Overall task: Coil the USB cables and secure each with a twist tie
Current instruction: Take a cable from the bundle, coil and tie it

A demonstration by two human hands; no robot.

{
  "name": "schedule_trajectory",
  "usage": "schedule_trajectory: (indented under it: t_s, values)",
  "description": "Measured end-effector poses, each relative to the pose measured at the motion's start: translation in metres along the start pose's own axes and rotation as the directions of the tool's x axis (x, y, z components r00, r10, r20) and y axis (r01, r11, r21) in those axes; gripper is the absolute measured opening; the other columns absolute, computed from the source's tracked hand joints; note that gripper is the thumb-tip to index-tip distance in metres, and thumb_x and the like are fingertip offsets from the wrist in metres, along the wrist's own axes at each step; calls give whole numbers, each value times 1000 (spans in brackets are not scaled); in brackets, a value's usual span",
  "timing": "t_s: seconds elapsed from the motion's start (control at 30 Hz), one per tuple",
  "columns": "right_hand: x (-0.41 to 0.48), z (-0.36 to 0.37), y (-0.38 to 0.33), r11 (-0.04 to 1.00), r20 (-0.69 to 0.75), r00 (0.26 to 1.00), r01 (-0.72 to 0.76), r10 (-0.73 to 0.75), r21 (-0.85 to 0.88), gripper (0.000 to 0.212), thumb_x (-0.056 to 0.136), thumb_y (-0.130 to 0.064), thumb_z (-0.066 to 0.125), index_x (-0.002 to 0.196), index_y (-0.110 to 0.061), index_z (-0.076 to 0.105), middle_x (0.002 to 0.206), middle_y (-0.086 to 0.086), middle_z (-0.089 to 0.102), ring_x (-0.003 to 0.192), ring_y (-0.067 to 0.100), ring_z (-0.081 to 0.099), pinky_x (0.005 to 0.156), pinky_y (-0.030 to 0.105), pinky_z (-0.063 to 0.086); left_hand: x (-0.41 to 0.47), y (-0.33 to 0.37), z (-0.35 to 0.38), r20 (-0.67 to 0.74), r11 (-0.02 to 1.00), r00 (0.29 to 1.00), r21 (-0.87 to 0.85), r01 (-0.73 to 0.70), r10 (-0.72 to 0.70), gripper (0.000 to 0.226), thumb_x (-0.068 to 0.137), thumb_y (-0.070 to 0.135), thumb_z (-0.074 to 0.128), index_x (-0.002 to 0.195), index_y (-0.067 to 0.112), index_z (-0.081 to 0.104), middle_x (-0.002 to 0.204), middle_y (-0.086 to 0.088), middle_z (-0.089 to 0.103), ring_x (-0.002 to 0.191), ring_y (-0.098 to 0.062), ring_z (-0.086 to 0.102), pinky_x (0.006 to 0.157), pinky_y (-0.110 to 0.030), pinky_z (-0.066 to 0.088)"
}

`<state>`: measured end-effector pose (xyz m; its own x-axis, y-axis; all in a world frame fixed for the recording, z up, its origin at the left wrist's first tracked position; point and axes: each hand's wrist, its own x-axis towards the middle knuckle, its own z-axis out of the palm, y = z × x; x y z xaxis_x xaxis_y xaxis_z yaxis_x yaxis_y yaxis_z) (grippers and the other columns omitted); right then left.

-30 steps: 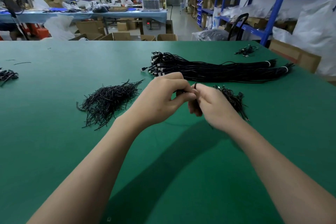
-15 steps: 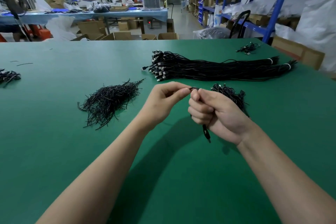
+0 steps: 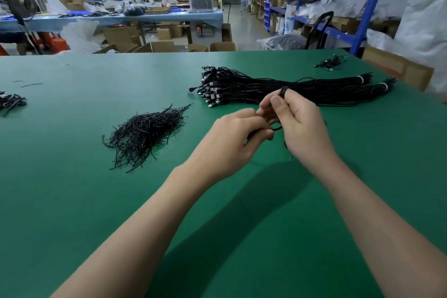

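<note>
Above the middle of the green table (image 3: 72, 201), both hands work one small black coiled USB cable (image 3: 283, 91). My right hand (image 3: 302, 128) grips the coil, whose loop sticks out above the fingers and whose end hangs below the palm. My left hand (image 3: 232, 143) pinches a black strand at the coil's lower side; whether it is the cable or a twist tie I cannot tell. A loose heap of black twist ties (image 3: 145, 130) lies to the left. Behind the hands lies a long bundle of straight USB cables (image 3: 290, 88).
Small heaps of black cable pieces sit at the left table edge (image 3: 11, 101) and at the far right corner (image 3: 330, 63). Cardboard boxes (image 3: 399, 68) stand by the table's right side. Blue shelving (image 3: 372, 2) and another workbench stand beyond.
My right hand has risen and turned, lifting the coil so its loop now shows above the fingers. My left hand followed to the right and pinches at the coil's lower part.
</note>
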<state>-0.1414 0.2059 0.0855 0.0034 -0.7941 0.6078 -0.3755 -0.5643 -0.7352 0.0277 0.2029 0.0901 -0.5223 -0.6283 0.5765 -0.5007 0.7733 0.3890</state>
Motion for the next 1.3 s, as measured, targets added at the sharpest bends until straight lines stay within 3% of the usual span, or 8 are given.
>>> schedule_trajectory:
  t_s: [0.17,0.33,0.5,0.77,0.87,1.0,1.13,1.3]
  values:
    - [-13,-2,-6,991,239,963,-135,127,19,37,109,-26,39,81,-13,60,60,-3,57,56,14,49,56,26,39,12,4,-40,-42,990,993,90,-105,109,14,93,24,72,87,12,74,86,0,57,74,-13,52,68,-27,44]
    - [-21,1,-17,852,478,856,-391,198,349,37,101,-31,38,81,-13,62,56,-6,34,53,10,26,51,19,25,11,-9,-48,-40,979,999,-200,-23,16,11,85,18,80,84,8,76,84,-3,62,77,-19,60,72,-39,52]
    - [-29,0,-23,705,629,770,-507,110,497,29,103,-26,41,87,-13,61,62,-5,28,56,15,22,54,25,22,0,-31,-32,-28,847,992,-524,88,-120,5,92,14,71,90,14,76,79,14,65,75,-7,54,70,-19,41]
    - [-16,5,-39,394,385,920,-381,72,836,29,108,-22,31,93,-14,55,61,-8,39,52,7,37,54,19,37,-18,-17,17,37,839,966,-488,240,-255,29,103,26,52,77,31,65,66,12,48,61,-8,37,61,-25,32]
    - [-7,7,-37,482,212,960,-277,184,831,26,109,-22,32,98,-11,53,64,-6,50,56,9,46,58,19,43,-22,-5,20,42,946,986,-281,165,-159,45,106,16,51,74,48,54,61,12,45,56,-5,39,58,-17,32]
    - [-9,14,-27,833,50,983,-177,177,524,29,110,-15,34,96,-8,58,72,1,67,66,17,64,67,25,53,-24,9,11,125,995,987,-7,101,-99,20,106,18,52,107,13,71,78,13,58,73,-20,54,70,-30,40]
    - [-13,11,-21,969,90,989,-135,119,206,28,109,-13,39,96,-3,62,80,6,73,74,18,72,70,23,56,-22,19,-14,255,953,958,298,52,-132,31,107,34,46,120,15,68,112,-2,68,96,-29,64,86,-42,48]
    - [-22,13,-23,975,291,940,-126,176,-183,34,107,-16,44,76,-13,58,66,0,70,60,14,64,59,20,47,-19,21,-46,107,959,992,267,-92,65,21,98,29,65,92,12,76,87,-3,67,78,-24,64,75,-43,50]
